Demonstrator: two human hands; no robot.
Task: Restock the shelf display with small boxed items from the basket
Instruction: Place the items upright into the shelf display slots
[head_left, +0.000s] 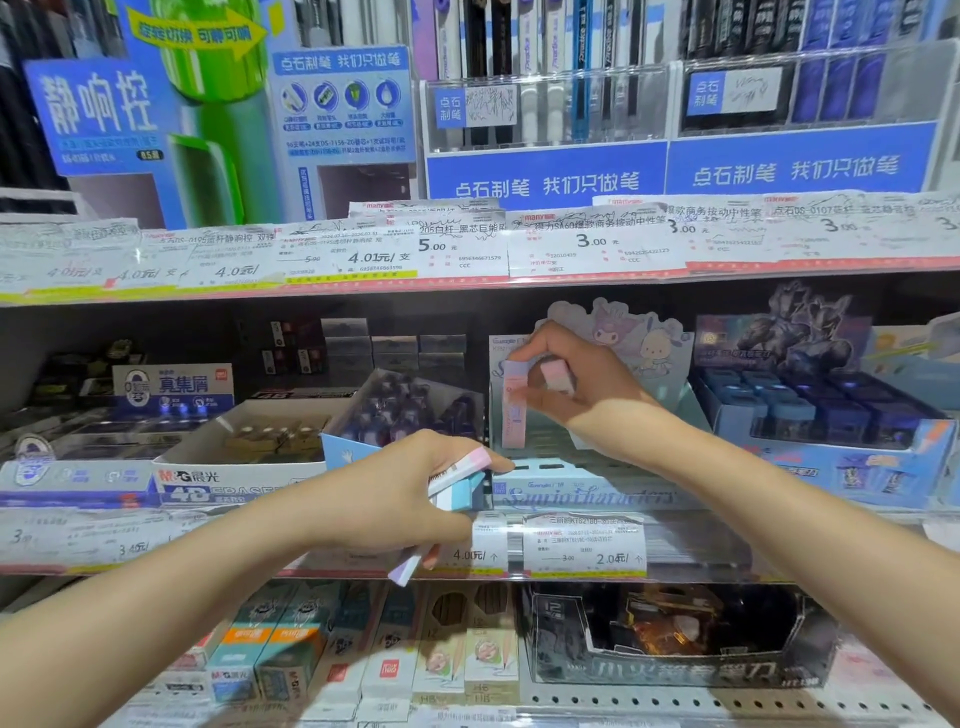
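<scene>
Materials and finishes on the stationery shelf.
Glossy pastel card boxes (511, 405); matt pale-blue cardboard display tray (582, 488); clear glossy plastic pen holders (545, 104); creased paper price labels (584, 543); perforated painted-metal shelf (727, 704).

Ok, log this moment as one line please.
left hand: holds stack of small boxes | right hand: pinches pink box, upright over display tray | step: placing

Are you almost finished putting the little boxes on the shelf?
Not yet. One pink box stands upright in the cartoon display tray, apparently being placed by the right hand, which pinches it along with a second small box. The left hand grips a bundle of pastel boxes waiting their turn. The basket is out of view, so how many remain is unknown.
</scene>
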